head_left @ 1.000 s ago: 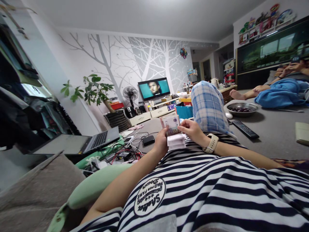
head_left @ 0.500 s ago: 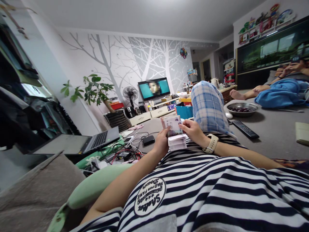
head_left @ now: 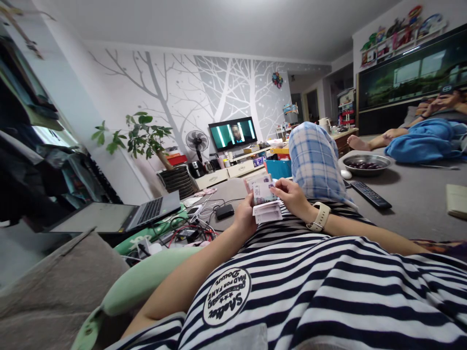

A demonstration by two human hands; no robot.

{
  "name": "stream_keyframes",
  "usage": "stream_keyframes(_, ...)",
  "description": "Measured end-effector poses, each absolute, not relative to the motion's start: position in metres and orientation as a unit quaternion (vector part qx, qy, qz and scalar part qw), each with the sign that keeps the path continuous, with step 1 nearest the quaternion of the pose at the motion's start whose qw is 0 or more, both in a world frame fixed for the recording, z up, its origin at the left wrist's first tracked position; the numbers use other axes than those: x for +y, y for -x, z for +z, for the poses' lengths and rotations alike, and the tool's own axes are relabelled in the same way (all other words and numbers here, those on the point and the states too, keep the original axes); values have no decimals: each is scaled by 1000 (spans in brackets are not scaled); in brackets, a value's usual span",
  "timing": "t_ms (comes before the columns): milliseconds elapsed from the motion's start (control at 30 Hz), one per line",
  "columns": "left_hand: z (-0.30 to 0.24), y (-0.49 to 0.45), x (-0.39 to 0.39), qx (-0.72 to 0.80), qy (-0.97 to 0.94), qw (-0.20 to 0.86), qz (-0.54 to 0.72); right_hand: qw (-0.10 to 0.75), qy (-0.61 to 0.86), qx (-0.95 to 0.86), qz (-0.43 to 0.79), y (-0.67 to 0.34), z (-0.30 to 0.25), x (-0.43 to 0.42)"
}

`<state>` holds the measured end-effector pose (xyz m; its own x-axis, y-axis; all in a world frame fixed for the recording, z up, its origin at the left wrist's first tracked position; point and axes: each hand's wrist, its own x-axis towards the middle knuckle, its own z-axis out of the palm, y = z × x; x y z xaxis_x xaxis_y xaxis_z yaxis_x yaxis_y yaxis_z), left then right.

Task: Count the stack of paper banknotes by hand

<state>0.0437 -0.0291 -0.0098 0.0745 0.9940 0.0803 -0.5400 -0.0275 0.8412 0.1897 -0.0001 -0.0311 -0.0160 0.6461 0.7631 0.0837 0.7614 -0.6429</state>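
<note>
Banknotes [head_left: 264,194] formed a small stack between the two hands, held above the person's striped shirt [head_left: 346,282] and just left of the raised knee [head_left: 313,155] in blue plaid. The left hand [head_left: 245,214] gripped the stack at its left edge, with the thumb along the near side; the remaining left fingers were largely hidden, and their exact placement could not be determined. The right hand [head_left: 292,195] was positioned at the opposite side, thumb and index finger pinched on the right edge near the upper corner. Folded note ends hung below the right fingertips, angled toward the person. A pale watch [head_left: 321,216] encircled the right wrist. To the right, a remote control [head_left: 370,195] lay near a metal bowl [head_left: 355,171] of dark, round items. To the left, a black box [head_left: 224,211] lay beside tangled cables [head_left: 207,214].
</note>
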Motion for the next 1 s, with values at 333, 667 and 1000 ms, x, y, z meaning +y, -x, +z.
stream_keyframes(333, -13, -41, -33, 331, -419, 627, 567, 653, 256, -658, 273, -191, -29, 5)
stream_keyframes(667, -11, -28, -23, 318, -421, 662, 532, 638, 246, -682, 257, -190, -27, 3)
stream_keyframes(1000, -5, -35, -31, 323, -409, 665, 535, 636, 243, -681, 271, -191, -25, 3)
